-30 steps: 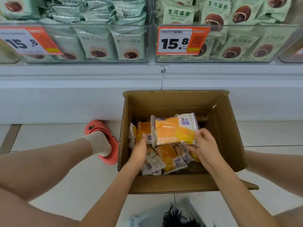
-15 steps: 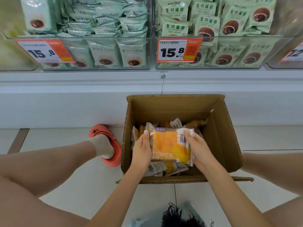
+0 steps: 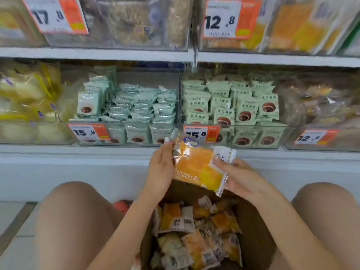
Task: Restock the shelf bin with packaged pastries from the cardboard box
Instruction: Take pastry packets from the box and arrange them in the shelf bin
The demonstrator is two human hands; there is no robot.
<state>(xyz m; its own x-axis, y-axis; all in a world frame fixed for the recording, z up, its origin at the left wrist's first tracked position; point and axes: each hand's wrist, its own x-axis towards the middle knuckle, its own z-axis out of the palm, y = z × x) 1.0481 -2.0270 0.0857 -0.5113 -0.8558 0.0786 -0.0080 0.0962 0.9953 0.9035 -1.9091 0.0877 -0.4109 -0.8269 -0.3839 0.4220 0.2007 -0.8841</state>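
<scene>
An orange-and-white packaged pastry [image 3: 198, 166] is held up in front of the lower shelf, above the cardboard box [image 3: 253, 230]. My left hand [image 3: 161, 168] grips its left edge and my right hand [image 3: 239, 178] holds its right end, thumb on the white panel. Several more orange pastry packets [image 3: 194, 236] lie loose in the box between my knees. A clear shelf bin [image 3: 292, 26] at the upper right, tagged 12.8, holds orange packets of a similar look.
The lower shelf carries two clear bins of pale green packets [image 3: 134, 106] [image 3: 231, 102], both tagged 15.8. Yellow-wrapped goods [image 3: 27, 94] sit far left, brown ones [image 3: 319, 102] far right. My knees flank the box; an orange slipper [image 3: 121, 206] shows behind the left one.
Both hands have lifted the pastry packet out of the box and up to the lower shelf's front. The view has tilted up, so the upper shelf now shows.
</scene>
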